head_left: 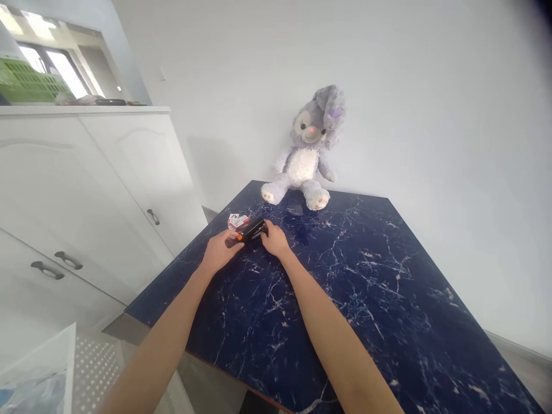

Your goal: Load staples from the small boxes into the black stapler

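Observation:
My left hand (pixel 221 251) grips the near left end of a small black object (pixel 252 229), beside an orange part of it. On the object's right end my right hand (pixel 275 238) is closed, with fingers curled round its edge. What kind of object this is I cannot make out. It is held low over the blue marbled table (pixel 302 299); whether it touches the surface is unclear. Just behind it lies a red and white printed packet or card (pixel 237 221), partly covered by the object and my left hand.
A grey plush rabbit (pixel 303 164) sits at the table's back edge against the white wall. White cabinets (pixel 129 161) stand to the left, with a green basket (pixel 30 80) on top. A white perforated bin (pixel 92 368) is at the lower left, beside the table.

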`<state>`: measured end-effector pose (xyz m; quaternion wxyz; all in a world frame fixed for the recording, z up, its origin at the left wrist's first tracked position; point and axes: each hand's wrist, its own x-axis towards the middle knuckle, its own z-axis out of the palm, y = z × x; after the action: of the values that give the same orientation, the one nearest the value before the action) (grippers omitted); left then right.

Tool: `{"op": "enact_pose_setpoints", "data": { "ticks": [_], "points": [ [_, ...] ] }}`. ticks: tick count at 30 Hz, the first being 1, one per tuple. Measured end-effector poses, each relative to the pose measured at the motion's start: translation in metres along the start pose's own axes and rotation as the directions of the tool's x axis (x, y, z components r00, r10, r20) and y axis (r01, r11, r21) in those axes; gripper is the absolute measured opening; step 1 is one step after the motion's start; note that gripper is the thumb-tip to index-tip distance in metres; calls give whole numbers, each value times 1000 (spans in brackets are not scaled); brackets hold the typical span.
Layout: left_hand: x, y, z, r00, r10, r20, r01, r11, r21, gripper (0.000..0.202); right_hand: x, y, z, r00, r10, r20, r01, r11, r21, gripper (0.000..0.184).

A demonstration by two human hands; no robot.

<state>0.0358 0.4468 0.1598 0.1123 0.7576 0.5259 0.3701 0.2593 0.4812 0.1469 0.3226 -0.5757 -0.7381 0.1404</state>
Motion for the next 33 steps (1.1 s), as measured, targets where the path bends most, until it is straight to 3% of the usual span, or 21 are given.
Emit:
{"op": "enact_pose_setpoints", "data": {
  "ticks": [3, 8, 12, 18, 23, 26, 30, 33],
  "points": [
    [2, 1, 2, 998, 69, 11, -69, 997, 29, 34, 1, 1, 1, 1000, 6, -1, -6, 1000, 11, 50],
    [21, -4, 8, 964, 65, -258, -39, 994, 103, 33, -1, 1, -3, 1000, -7, -11, 8, 1000, 11, 38],
    [33, -12, 13, 987, 40, -154, -20, 991, 130, 25, -5, 0, -6, 1000, -7, -18, 7, 1000, -5, 20],
    [30, -27, 9, 959, -89, -271, 86, 996, -21, 27, -11, -1, -7, 998, 29, -55, -30, 999, -22, 20],
    [34, -27, 14, 992, 0, -130, 7, 999, 53, 25, -14, -2, -7, 999, 12, -45, -13, 1000, -26, 22],
    [33, -22, 16, 995, 27, -100, -21, 998, 60, 23, -14, -2, -7, 998, 15, -56, -14, 1000, 5, 21],
    [28, -10, 7, 978, 12, -207, -8, 1000, 19, 25, -14, -1, -8, 994, 51, -97, -42, 994, 97, 21],
    [24, 4, -4, 947, -31, -321, -4, 994, -110, 29, -17, -2, -10, 965, 111, -239, -52, 969, 240, 27]
  ]
}}
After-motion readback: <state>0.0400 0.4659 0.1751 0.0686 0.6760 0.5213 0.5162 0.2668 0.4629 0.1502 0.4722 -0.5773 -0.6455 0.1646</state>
